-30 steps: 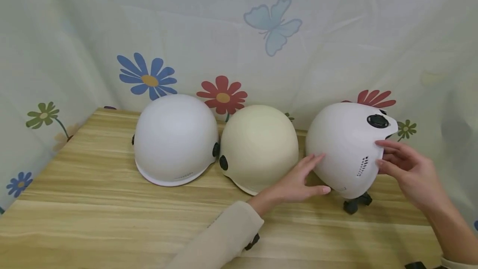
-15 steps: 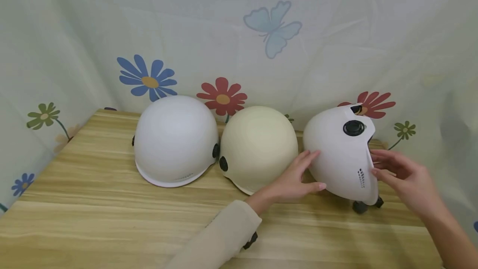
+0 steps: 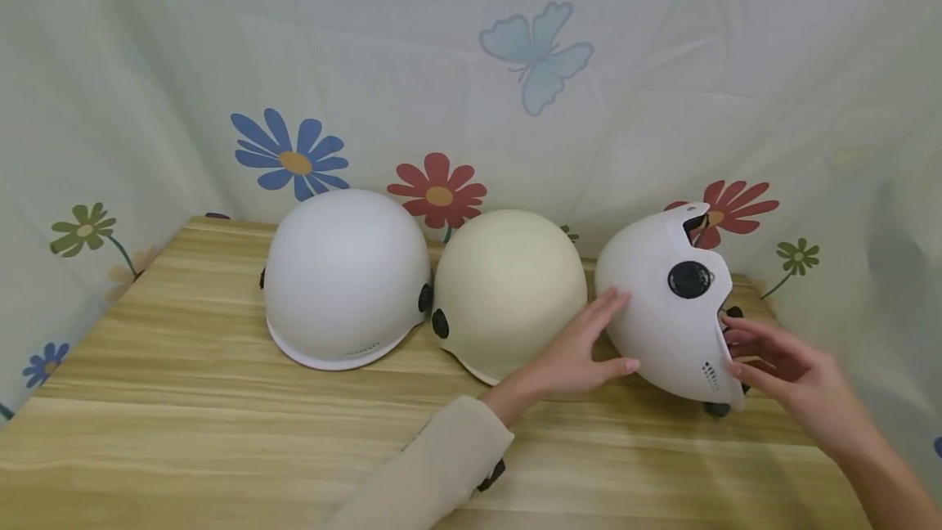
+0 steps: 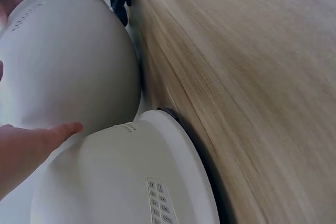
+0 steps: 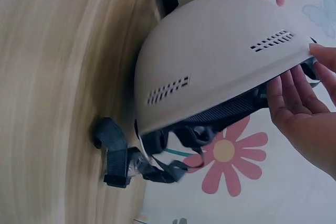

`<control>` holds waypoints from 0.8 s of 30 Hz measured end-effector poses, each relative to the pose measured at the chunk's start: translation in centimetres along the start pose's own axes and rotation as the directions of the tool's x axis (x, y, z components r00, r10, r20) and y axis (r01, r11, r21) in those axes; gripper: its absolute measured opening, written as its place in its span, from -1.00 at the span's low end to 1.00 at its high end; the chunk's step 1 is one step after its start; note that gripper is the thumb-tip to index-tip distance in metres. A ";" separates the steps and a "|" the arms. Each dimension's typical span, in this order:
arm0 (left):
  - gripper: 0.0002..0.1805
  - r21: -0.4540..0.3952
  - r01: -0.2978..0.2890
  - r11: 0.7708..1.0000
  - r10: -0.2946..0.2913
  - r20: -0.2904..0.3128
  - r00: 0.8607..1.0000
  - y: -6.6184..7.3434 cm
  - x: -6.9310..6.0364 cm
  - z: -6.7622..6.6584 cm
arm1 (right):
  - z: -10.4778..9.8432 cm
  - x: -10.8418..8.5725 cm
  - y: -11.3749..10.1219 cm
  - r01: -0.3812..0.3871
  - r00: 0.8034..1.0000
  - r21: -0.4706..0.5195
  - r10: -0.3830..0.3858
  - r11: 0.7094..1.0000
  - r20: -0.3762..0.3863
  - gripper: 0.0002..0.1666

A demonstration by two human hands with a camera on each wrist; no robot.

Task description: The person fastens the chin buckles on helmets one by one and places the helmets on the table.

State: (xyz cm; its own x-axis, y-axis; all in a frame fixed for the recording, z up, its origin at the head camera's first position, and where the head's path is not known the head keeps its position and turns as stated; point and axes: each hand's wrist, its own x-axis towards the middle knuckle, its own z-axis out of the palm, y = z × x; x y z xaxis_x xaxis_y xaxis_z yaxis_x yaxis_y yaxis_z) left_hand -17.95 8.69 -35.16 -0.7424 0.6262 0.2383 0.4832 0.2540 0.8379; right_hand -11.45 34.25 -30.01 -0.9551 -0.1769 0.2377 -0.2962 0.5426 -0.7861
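Note:
The rightmost white helmet (image 3: 651, 309) is tilted on its side, its rim facing right. My right hand (image 3: 809, 383) pinches that rim, thumb outside and fingers inside, as the right wrist view shows on the helmet (image 5: 220, 61) with the hand (image 5: 307, 103). Against its left side rest the extended fingertips of my left hand (image 3: 574, 350). In the left wrist view the left thumb (image 4: 65, 129) is near the helmet shell (image 4: 79, 61). Black straps with a buckle (image 5: 118, 161) hang below the rim onto the wood.
A cream helmet (image 3: 508, 293) stands just left of my left hand, and another white helmet (image 3: 346, 276) stands beside it. All are at the back of the wooden table (image 3: 221, 448), before a flowered curtain (image 3: 412, 56). A black strap piece (image 3: 491, 477) shows beside my left sleeve.
The right helmet has turned, its rim side and black round fitting swinging left and down toward me. My right hand has moved down and slightly left with the rim. The left hand has barely moved.

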 end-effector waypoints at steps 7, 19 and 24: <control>-0.21 -0.074 0.052 0.996 -0.052 0.003 0.999 -0.4 -0.4 0.1 | 1.1 -0.4 0.7 0.049 0.999 -0.090 -0.047 0.995 0.028 -0.40; -0.34 -0.028 0.054 0.998 -0.057 -0.123 0.991 0.2 0.0 0.3 | 2.2 -0.9 2.2 0.056 0.995 -0.085 -0.049 0.995 0.085 -0.38; -0.38 0.024 0.015 1.000 -0.011 -0.177 0.984 0.3 0.3 0.8 | 2.3 -1.2 2.6 0.033 0.992 -0.026 -0.030 0.999 0.126 -0.39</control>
State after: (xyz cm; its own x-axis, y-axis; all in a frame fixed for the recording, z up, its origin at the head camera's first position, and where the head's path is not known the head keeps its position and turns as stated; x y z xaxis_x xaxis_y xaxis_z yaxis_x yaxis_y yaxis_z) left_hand -17.65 9.56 -35.29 -0.8178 0.4833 0.3124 0.4830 0.2813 0.8292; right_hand -11.01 33.94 -33.63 -0.9370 -0.2950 0.1873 -0.3280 0.5578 -0.7624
